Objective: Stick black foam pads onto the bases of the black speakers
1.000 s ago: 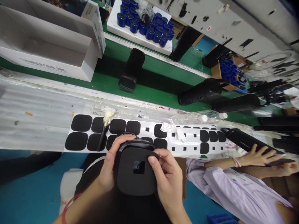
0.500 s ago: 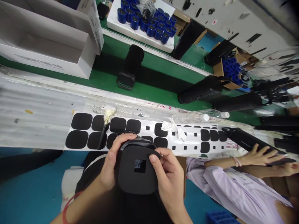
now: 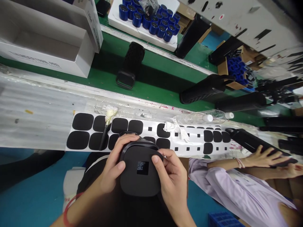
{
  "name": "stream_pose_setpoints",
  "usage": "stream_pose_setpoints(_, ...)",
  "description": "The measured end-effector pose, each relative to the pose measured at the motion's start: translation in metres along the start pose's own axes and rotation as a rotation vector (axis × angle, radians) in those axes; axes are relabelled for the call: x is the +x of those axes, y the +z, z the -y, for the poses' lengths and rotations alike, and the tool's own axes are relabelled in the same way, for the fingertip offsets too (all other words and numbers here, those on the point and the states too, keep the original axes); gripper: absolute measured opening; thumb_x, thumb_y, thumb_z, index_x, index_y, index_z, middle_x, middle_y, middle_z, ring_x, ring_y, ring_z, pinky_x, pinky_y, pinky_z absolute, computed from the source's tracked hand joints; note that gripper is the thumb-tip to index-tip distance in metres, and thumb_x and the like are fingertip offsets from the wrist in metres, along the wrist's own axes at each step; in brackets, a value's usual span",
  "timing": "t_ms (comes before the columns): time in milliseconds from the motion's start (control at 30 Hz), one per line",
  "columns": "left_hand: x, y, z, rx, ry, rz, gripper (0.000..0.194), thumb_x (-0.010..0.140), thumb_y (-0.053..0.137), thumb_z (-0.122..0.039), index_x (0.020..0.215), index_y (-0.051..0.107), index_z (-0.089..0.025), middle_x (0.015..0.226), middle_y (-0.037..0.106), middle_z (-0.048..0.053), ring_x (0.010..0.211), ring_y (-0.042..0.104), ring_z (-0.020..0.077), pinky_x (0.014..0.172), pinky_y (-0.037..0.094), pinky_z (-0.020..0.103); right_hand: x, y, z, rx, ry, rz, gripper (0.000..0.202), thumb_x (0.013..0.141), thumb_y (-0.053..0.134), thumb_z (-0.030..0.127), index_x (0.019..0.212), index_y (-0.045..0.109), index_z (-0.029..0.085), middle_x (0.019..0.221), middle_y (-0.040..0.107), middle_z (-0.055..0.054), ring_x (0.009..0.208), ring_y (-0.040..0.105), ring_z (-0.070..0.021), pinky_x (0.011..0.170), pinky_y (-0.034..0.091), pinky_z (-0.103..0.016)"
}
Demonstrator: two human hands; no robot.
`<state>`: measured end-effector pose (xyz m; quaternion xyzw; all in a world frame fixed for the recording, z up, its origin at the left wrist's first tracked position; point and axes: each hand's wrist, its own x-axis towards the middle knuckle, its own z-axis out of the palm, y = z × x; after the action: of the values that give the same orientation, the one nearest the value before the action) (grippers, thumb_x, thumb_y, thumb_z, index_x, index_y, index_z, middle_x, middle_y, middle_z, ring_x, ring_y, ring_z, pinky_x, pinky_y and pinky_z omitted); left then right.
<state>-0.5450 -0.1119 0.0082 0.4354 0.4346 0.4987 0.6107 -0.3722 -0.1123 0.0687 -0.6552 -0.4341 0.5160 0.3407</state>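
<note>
My left hand [image 3: 110,171] clasps the glossy-rimmed black body [image 3: 142,144]; thumb newly on the flat black rounded-square pad [image 3: 139,185]. Right hand [image 3: 174,178] pinches its corner; both sides steadied.

Up on your left, a big open white box [image 3: 81,64] sits on the green bench [image 3: 165,86]. Farther off, you can see blue round parts [image 3: 153,28] on a white tray [image 3: 123,26]. Two clear bottles [image 3: 189,119] with white caps lie ahead to your right, and a person [image 3: 229,187] in light purple is beyond.

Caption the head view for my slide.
Left hand and right hand holding a black pad against a black device, near a white sheet of black shapes.
</note>
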Motion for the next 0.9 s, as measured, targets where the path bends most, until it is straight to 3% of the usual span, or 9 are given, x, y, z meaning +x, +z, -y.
stream_pose_setpoints(500, 0.002, 0.004, -0.002, -0.013, -0.044, -0.022, 0.041, 0.093, 0.048, -0.053, 0.13, 0.06, -0.038, 0.138, 0.058, 0.0, 0.137, 0.042, 0.0318, 0.119, 0.025, 0.045, 0.0, 0.0, 0.003, -0.012, 0.001, 0.019, 0.024, 0.096, 0.063, 0.046, 0.09, 0.064, 0.022, 0.069, 0.055, 0.002, 0.059, 0.049, -0.0109, 0.053, 0.041, -0.021)
stream_pose_setpoints(700, 0.0, -0.009, -0.003, -0.005, -0.057, 0.128, 0.06, 0.088, 0.051, -0.068, 0.141, 0.052, -0.039, 0.15, 0.048, 0.001, 0.147, 0.029, 0.0353, 0.123, 0.02, 0.046, 0.0, 0.0, 0.002, -0.016, -0.008, 0.019, 0.024, 0.096, 0.062, 0.045, 0.089, 0.063, 0.022, 0.069, 0.054, 0.003, 0.059, 0.047, -0.0105, 0.053, 0.04, -0.021)
stream_pose_setpoints(800, -0.001, -0.017, -0.002, 0.022, -0.068, 0.226, 0.07, 0.086, 0.058, -0.067, 0.148, 0.044, -0.037, 0.156, 0.041, 0.003, 0.151, 0.022, 0.0373, 0.124, 0.018, 0.048, 0.001, -0.001, 0.002, -0.009, -0.012, 0.017, 0.025, 0.097, 0.061, 0.044, 0.088, 0.063, 0.021, 0.068, 0.053, 0.003, 0.059, 0.047, -0.0105, 0.052, 0.039, -0.021)
stream_pose_setpoints(900, 0.001, -0.018, -0.003, 0.019, -0.079, 0.24, 0.071, 0.085, 0.062, -0.063, 0.148, 0.044, -0.035, 0.155, 0.041, 0.006, 0.15, 0.023, 0.0399, 0.124, 0.018, 0.053, 0.002, -0.002, 0.002, -0.015, -0.004, 0.016, 0.025, 0.096, 0.062, 0.044, 0.088, 0.063, 0.021, 0.069, 0.056, 0.002, 0.06, 0.049, -0.0113, 0.053, 0.04, -0.022)
